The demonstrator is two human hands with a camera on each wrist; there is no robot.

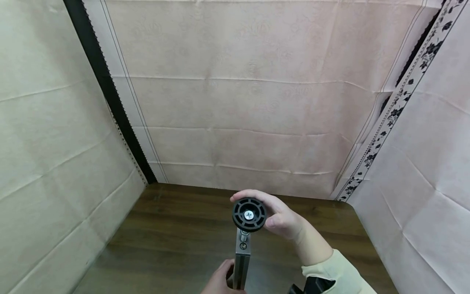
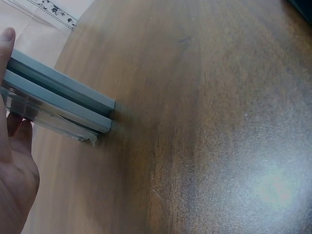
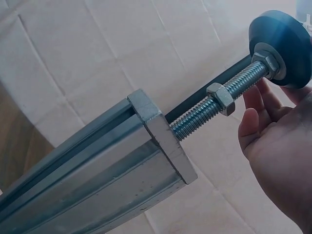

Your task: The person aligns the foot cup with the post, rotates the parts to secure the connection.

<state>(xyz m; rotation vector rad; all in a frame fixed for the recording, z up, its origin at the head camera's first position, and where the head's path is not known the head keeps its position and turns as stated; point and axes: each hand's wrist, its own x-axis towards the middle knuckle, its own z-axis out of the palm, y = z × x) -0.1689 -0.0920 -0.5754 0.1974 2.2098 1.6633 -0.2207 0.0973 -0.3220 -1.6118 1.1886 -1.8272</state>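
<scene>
An upright aluminium profile (image 1: 241,267) carries a levelling foot (image 1: 249,214) at its top, a round black ribbed pad with a screw in its centre. My left hand (image 1: 222,279) grips the profile low down, thumb and fingers on opposite sides of it in the left wrist view. The profile's lower end (image 2: 105,116) is right at the tabletop. Around the foot's rim curve the fingers of my right hand (image 1: 280,214), with the thumb close to its right side. Between foot and end plate (image 3: 163,136), the right wrist view has a threaded rod (image 3: 197,117) with a hex nut (image 3: 221,99) on it.
Below lies a brown wood-grain table (image 1: 176,232). Creased pale cloth panels (image 1: 249,102) stand behind it and at both sides, with a black strip (image 1: 110,90) at the left and floral trim (image 1: 393,114) at the right. Tape (image 2: 73,129) clings to the profile's lower part.
</scene>
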